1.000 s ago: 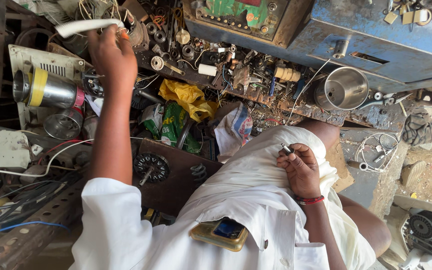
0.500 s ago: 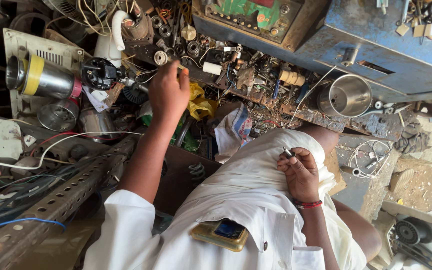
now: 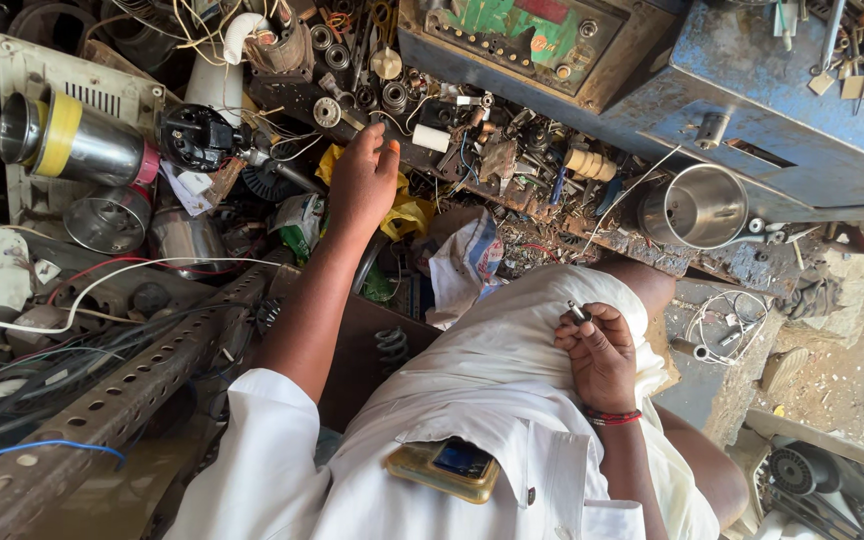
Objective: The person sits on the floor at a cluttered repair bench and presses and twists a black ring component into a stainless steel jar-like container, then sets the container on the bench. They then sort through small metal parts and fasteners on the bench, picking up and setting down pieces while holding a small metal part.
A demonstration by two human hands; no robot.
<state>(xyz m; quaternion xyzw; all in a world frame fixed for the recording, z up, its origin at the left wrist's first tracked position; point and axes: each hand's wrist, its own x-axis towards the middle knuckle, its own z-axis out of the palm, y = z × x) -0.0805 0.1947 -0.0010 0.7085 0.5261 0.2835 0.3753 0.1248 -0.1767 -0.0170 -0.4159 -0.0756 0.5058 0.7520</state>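
two hands are at work, well apart. left hand (image 3: 362, 180) reaches out at about 11 o'clock from the lap, fingers spread loosely over the cluttered parts tray (image 3: 472, 150), touching the litter beside a yellow rag (image 3: 407, 215); whether it grips anything cannot be told. right hand (image 3: 600, 352) rests on the white-clad knee, fingers pinched around a small metal piece (image 3: 579, 312). steel cup (image 3: 697, 205) stands at 2 o'clock of that hand, a yellow-banded steel cylinder (image 3: 72, 140) far at 10 o'clock.

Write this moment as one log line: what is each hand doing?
left hand: reaching over cluttered parts tray, empty | right hand: on lap, pinching small metal part | steel cup: untouched
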